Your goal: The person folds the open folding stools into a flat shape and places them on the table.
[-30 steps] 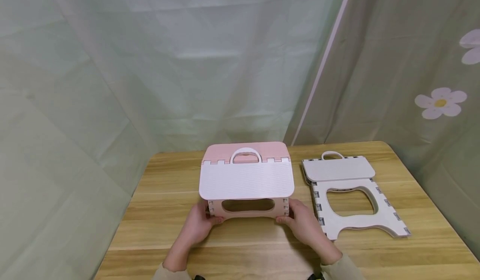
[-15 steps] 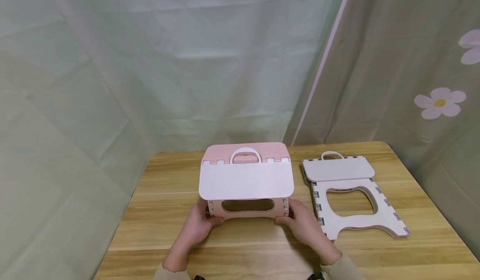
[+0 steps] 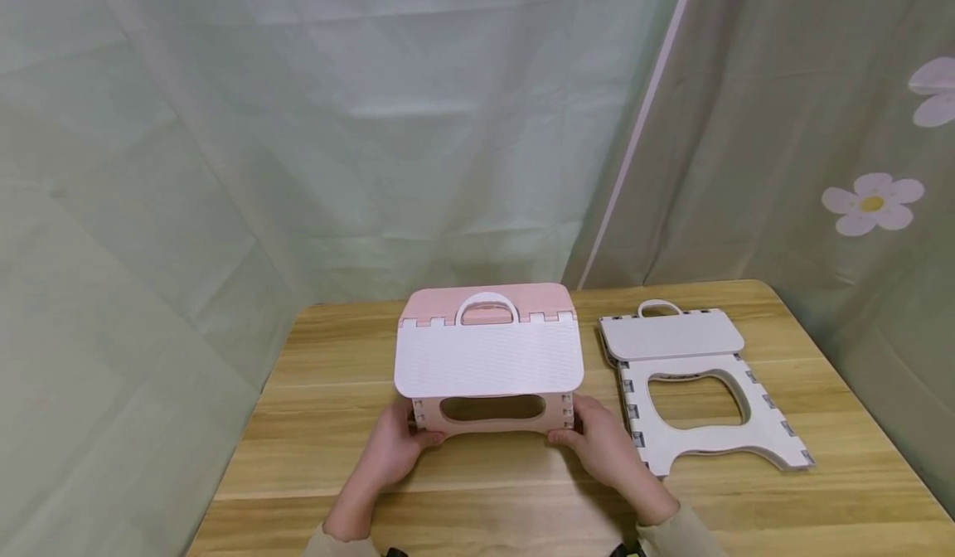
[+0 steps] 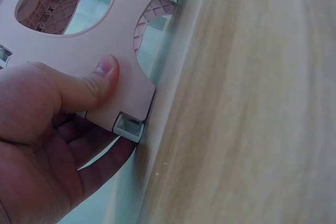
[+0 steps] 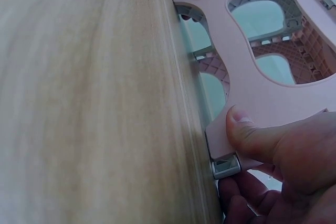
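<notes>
A pink and white folding step stool [image 3: 488, 360] stands unfolded on the wooden table, its white handle loop up at the middle of the seat. My left hand [image 3: 395, 445] grips the near left leg low down; in the left wrist view the thumb [image 4: 107, 74] presses on the pink front panel while the fingers go round behind its edge. On the other side, my right hand [image 3: 603, 445] grips the near right leg the same way, thumb [image 5: 241, 124] on the panel's face. The lattice underside shows through the panel's opening in both wrist views.
A second folding stool [image 3: 716, 416], white with grey hinges, lies folded flat at the right of the wooden table [image 3: 298, 457]. Behind the table's back edge hangs a pale green curtain [image 3: 448, 126], with a flower-printed grey-green one [image 3: 746, 126] at the right.
</notes>
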`<state>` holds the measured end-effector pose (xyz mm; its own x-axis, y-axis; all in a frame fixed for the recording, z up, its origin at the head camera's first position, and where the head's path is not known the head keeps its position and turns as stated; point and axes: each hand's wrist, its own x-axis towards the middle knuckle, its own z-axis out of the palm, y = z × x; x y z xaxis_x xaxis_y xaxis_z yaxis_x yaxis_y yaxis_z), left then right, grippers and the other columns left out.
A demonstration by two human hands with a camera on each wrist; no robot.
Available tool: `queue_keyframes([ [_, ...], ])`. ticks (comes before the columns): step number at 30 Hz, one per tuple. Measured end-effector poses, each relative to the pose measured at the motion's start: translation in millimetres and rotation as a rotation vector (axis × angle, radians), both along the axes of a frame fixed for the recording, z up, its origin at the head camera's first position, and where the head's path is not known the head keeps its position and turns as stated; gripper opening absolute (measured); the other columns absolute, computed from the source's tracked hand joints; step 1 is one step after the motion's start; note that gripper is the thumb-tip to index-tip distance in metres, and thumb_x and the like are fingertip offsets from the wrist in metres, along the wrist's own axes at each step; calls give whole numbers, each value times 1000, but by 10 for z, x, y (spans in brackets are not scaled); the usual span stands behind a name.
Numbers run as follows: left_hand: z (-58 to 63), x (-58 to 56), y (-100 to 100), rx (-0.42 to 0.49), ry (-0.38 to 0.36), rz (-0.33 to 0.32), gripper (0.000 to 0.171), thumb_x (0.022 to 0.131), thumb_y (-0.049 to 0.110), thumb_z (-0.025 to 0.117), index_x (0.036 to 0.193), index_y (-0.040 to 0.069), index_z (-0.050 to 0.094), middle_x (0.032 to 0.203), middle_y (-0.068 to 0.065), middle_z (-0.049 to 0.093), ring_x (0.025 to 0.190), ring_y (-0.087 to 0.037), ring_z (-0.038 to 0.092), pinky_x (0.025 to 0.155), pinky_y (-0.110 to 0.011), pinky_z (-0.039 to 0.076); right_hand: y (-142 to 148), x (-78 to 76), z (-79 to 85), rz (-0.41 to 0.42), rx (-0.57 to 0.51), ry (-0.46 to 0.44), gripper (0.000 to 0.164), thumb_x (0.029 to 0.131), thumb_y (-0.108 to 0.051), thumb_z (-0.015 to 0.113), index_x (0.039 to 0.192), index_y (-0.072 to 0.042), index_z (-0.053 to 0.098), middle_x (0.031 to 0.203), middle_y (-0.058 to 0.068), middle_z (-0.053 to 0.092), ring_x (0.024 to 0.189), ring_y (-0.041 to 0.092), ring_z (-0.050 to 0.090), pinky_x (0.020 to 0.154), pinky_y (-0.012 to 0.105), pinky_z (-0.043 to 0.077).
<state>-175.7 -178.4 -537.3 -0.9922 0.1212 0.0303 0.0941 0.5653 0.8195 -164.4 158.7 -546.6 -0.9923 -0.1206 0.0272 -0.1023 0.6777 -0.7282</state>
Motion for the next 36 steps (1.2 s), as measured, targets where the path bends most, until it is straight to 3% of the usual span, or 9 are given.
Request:
queue_keyframes([
  [22, -9, -3, -4, 12, -5, -1, 58, 85, 1, 89, 135, 1, 59, 114, -10, 71, 97, -17, 66, 80, -32, 56, 6, -16, -27, 5, -9, 22, 39, 85, -24, 91, 119, -15, 74, 108, 1, 72, 107, 22, 67, 95, 49, 54],
  [30, 28, 15, 15, 6, -10, -5, 49, 85, 1, 89, 126, -1, 62, 107, -9, 73, 93, -17, 66, 78, -33, 56, 16, -14, -27, 1, -1, 38, 42, 85, -26, 91, 122, -14, 73, 109, 3, 71, 111, 28, 68, 97, 52, 53],
  [36, 34, 22, 23, 1, -8, -1, 51, 84, 1, 89, 127, -1, 61, 109, -10, 73, 95, -17, 67, 80, -34, 57, 10, -20, -47, 1, -2, 29, 41, 85, -24, 91, 121, -15, 73, 110, 4, 71, 112, 27, 68, 98, 51, 53],
])
